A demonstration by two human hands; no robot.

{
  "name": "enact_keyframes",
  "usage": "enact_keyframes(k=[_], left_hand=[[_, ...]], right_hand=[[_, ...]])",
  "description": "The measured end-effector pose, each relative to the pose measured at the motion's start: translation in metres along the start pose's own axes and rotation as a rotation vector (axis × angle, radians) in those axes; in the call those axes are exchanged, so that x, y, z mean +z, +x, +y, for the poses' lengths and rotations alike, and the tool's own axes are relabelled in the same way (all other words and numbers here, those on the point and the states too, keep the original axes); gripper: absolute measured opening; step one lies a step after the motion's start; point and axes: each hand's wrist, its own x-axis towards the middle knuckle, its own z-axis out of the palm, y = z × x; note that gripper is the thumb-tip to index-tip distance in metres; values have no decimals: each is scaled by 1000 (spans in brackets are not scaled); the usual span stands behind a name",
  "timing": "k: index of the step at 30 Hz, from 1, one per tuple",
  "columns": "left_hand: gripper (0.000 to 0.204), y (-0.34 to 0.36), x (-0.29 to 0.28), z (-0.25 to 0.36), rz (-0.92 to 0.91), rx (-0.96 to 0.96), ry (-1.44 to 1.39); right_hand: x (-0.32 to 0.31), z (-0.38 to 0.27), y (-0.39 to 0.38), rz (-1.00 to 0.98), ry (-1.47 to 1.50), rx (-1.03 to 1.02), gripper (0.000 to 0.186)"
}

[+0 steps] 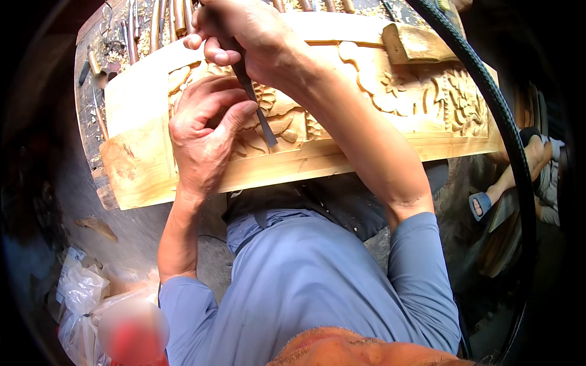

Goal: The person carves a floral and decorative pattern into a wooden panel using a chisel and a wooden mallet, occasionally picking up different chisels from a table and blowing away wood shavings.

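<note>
My right hand [256, 46] is closed around the handle of a chisel [261, 122], with its dark flat blade slanting down and toward me. The blade's tip meets the carved wooden panel [137, 161] near its front border. On the left, my left hand [204, 125] rests on the carving with bent fingers. Its thumb and forefinger come together against the side of the blade, low on its shaft. Raised leaf-like shapes and scrolls cover the panel's middle and right; a plain border runs along the front. My left hand hides part of the carving.
Several carving tools [155, 27] lie among wood shavings behind the panel. A wooden block [418, 44] sits on its far right. A thick black cable [488, 85] arcs down the right side. Plastic bags [85, 293] stand at lower left; another person's sandalled foot [479, 204] is at right.
</note>
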Motion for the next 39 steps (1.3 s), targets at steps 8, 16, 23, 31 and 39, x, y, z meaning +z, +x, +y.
enact_keyframes(k=[8,16,23,31,39], left_hand=[[14,-3,5,-8,19,-22,-25],[15,-1,5,-9,-3,5,8],[15,-2,7,-9,-16,-19,-14],[13,-2,7,-7,-30,-42,-20],[14,-1,6,-5,-43,-41,-6]], right_hand=[[-5,13,0,13,-34,-40,37],[-7,16,-7,4,-34,-93,38],[-9,17,-13,7,-45,-133,38],[-12,20,-15,13,-50,-150,39],[-13,22,-14,17,-44,-171,39]])
